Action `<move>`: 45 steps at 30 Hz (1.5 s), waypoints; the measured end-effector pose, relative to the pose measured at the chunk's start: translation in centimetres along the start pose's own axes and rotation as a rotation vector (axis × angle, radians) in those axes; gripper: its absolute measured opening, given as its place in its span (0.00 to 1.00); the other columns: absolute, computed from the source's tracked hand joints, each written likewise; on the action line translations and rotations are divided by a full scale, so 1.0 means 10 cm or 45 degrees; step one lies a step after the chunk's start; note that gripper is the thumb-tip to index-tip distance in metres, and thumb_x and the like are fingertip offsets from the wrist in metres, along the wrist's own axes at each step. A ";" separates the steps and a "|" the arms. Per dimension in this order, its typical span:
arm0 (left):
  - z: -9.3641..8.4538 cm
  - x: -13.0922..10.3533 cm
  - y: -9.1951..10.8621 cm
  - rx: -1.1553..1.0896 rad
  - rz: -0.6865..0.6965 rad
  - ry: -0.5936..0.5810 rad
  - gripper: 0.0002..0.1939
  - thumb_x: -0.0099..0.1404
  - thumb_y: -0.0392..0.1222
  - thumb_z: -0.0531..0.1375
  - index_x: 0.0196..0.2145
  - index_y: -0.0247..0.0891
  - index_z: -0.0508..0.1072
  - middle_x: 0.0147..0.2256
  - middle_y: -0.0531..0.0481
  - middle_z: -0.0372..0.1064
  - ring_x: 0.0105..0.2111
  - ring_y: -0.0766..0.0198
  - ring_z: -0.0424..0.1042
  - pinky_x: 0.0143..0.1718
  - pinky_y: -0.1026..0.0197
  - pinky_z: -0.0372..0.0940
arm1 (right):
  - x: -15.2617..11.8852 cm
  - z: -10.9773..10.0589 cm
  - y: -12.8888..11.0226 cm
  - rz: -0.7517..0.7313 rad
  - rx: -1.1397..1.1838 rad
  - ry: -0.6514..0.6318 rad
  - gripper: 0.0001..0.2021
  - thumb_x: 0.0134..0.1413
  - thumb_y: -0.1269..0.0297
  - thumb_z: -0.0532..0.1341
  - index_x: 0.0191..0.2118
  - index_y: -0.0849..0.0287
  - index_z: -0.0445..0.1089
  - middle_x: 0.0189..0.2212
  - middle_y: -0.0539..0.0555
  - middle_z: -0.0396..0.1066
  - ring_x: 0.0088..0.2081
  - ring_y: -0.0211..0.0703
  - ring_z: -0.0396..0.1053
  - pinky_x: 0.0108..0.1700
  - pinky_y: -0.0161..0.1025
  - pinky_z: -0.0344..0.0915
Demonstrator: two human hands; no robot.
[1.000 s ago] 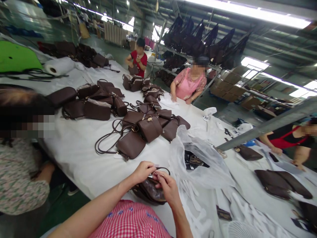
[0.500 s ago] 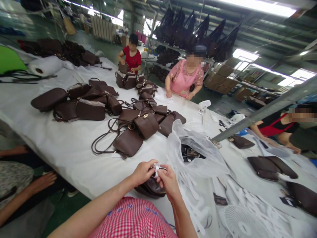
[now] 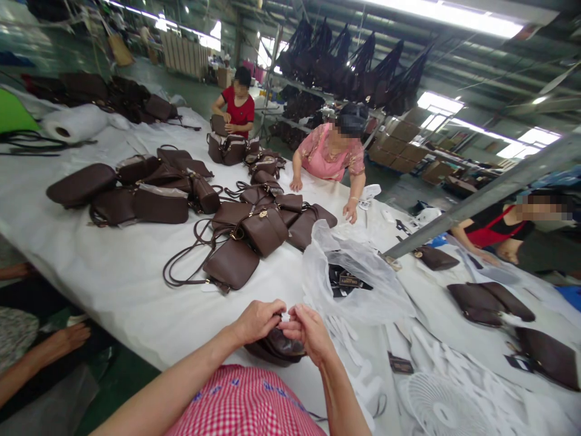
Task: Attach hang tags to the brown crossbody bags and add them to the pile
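Observation:
My left hand (image 3: pixel 258 320) has its fingers closed in a pinch at a small white strip (image 3: pixel 285 317). On the strip's other side, my right hand (image 3: pixel 308 332) is bent inward with fingertips pressed at it. What the strip is made of cannot be made out. Just under both hands lies a dark brown leather bag (image 3: pixel 275 350), close against my checked apron and partly covered by my hands. Beyond my hands, a brown shoulder bag (image 3: pixel 231 263) rests on the white-covered table with its strap looped to the left.
Several brown bags (image 3: pixel 161 206) are heaped across the table. To the right stand an open plastic bag of black tags (image 3: pixel 318 290), loose white strips (image 3: pixel 358 357), a white fan (image 3: pixel 442 402) and a slanting metal post (image 3: pixel 476 197). Co-workers stand around the table; another person sits at left.
My hands have shifted slightly apart around the white strip, the right one turning its fingers inward. Across the table, the person in the pink apron leans forward, a hand reaching lower on the table.

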State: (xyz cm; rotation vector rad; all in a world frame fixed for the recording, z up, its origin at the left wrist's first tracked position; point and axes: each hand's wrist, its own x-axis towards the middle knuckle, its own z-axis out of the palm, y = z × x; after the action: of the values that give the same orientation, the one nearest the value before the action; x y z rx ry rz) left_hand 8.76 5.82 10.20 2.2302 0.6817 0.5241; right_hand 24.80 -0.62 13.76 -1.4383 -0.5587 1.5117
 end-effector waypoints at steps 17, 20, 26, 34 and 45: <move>-0.02 0.02 0.05 -0.218 -0.117 0.031 0.06 0.62 0.35 0.52 0.38 0.41 0.62 0.29 0.55 0.70 0.30 0.64 0.69 0.33 0.66 0.58 | 0.02 0.00 -0.29 -0.716 -2.178 -0.167 0.08 0.63 0.67 0.51 0.38 0.58 0.67 0.32 0.53 0.74 0.34 0.39 0.71 0.31 0.33 0.52; -0.02 0.05 0.05 -0.294 -0.155 0.071 0.05 0.60 0.34 0.52 0.35 0.40 0.63 0.26 0.56 0.69 0.28 0.65 0.68 0.32 0.66 0.58 | 0.04 0.02 -0.26 -0.729 -2.290 -0.105 0.07 0.63 0.68 0.52 0.37 0.59 0.67 0.31 0.52 0.74 0.32 0.39 0.72 0.29 0.34 0.51; -0.02 0.09 0.05 -0.402 -0.268 0.087 0.05 0.58 0.34 0.53 0.32 0.38 0.67 0.25 0.55 0.70 0.27 0.66 0.68 0.32 0.66 0.59 | 0.05 0.10 -0.19 -0.729 -2.472 0.013 0.05 0.61 0.72 0.54 0.34 0.59 0.64 0.29 0.54 0.74 0.29 0.43 0.73 0.25 0.36 0.49; 0.01 0.13 0.05 -0.441 -0.337 0.104 0.08 0.58 0.36 0.53 0.31 0.36 0.72 0.26 0.52 0.71 0.27 0.66 0.68 0.31 0.67 0.60 | 0.06 0.11 -0.15 -0.698 -2.548 0.051 0.06 0.60 0.75 0.52 0.35 0.58 0.63 0.30 0.56 0.73 0.30 0.45 0.74 0.26 0.36 0.53; 0.01 0.12 0.02 -0.515 -0.314 0.040 0.08 0.58 0.36 0.52 0.30 0.35 0.71 0.26 0.54 0.68 0.29 0.66 0.66 0.32 0.67 0.59 | 0.08 0.13 -0.41 -0.527 -2.463 0.109 0.07 0.62 0.67 0.53 0.36 0.58 0.67 0.33 0.55 0.76 0.33 0.43 0.74 0.27 0.34 0.51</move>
State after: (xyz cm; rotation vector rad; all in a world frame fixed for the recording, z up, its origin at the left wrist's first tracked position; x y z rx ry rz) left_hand 9.80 6.38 10.49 1.7381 0.7780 0.5209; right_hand 24.97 2.24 17.04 -2.3242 -2.4099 0.1640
